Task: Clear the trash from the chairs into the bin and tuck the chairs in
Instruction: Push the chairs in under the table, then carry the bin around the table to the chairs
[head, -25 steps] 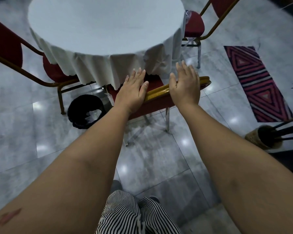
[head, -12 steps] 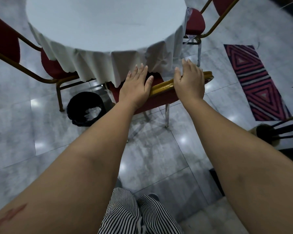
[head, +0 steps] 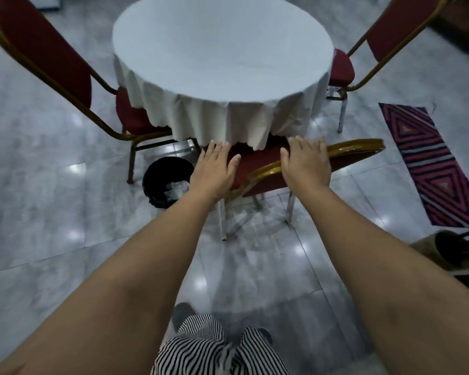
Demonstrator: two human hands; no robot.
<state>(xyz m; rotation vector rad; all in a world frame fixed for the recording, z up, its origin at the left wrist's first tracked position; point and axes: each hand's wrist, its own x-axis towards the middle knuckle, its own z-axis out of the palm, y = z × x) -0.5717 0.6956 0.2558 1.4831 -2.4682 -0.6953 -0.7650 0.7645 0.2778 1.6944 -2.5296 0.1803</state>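
A red chair with a gold frame [head: 257, 169] stands right in front of me, its seat hidden under the white tablecloth of the round table [head: 222, 50]. My left hand [head: 214, 171] lies over the left end of its top rail. My right hand [head: 306, 166] lies over the rail's middle, fingers draped forward. A black bin [head: 153, 180] sits on the floor left of this chair, with crumpled white trash [head: 178, 188] inside. A second red chair [head: 46, 55] stands at the left and a third red chair [head: 398, 31] at the right, both with seats partly under the cloth.
A striped red-and-black rug [head: 431, 169] lies on the grey marble floor to the right. A woven plant pot [head: 428, 250] stands at the right edge. My striped trousers show at the bottom.
The near chair has slid forward under the table with both hands on its back; the tablecloth hem now overlaps the top of the backrest.
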